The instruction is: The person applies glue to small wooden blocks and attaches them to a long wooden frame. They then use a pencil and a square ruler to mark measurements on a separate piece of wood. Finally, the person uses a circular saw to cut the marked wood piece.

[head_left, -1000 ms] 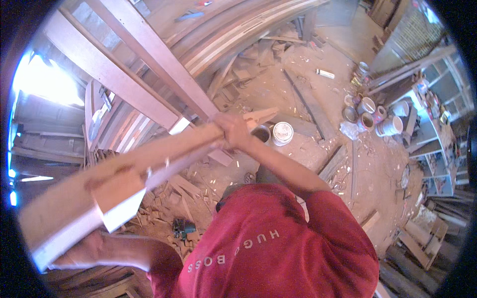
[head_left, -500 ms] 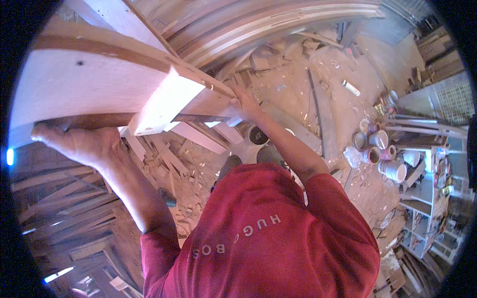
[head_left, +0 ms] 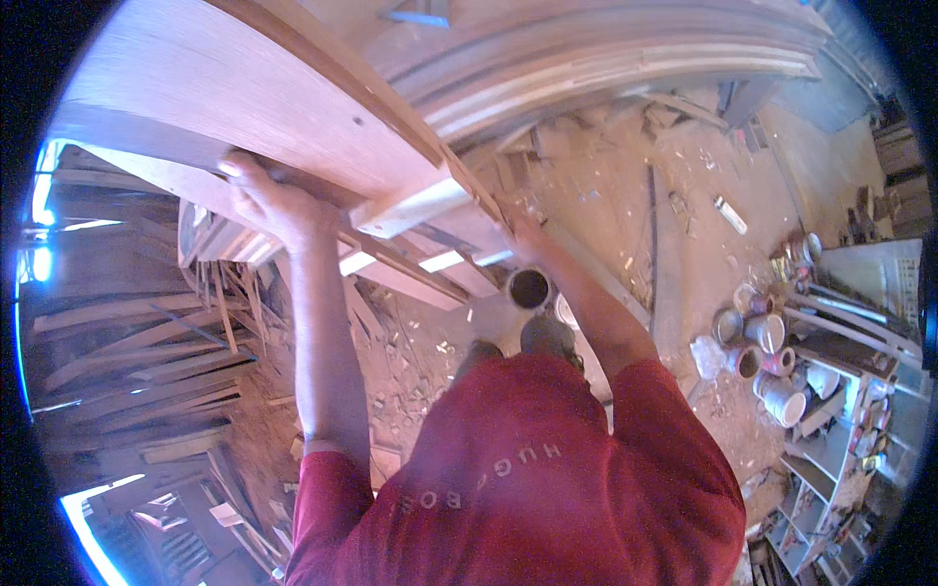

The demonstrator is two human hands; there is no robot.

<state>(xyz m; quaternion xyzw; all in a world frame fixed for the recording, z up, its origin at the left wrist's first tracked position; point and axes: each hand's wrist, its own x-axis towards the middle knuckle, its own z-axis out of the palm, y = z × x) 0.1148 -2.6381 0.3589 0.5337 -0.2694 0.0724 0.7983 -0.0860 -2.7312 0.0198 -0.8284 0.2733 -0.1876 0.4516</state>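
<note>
A long wooden beam (head_left: 283, 88) is carried between two hands, and its place is given by them: it lies ahead of the left hand (head_left: 283, 203) and off to the left of the right hand (head_left: 524, 236). Its long axis is set aslant, from the upper left rim, where it is cut off from view, down to an end near the middle. That end is met by the right hand, so the right hand is much the nearer to it; the lower edge is met by the left hand, farther back along the length.

By the left grip the lower edge is pinched, with a digit laid against the broad pink face and the rest of the hand tucked below. The right grip is blurred and partly covered by the wood (contact is seen, but whether the fingers are closed around the end cannot be told).

Between the two hands, a short pale block (head_left: 415, 207) is seen crosswise at the end of the broad face. Below the beam, loose boards (head_left: 410, 281) are seen, slanted much the same way. A dark-mouthed bucket (head_left: 529, 288) is placed on the floor (head_left: 614, 200) just below the right hand in the view, and long curved planks (head_left: 625, 70) are stacked beyond the beam's upper edge.
</note>
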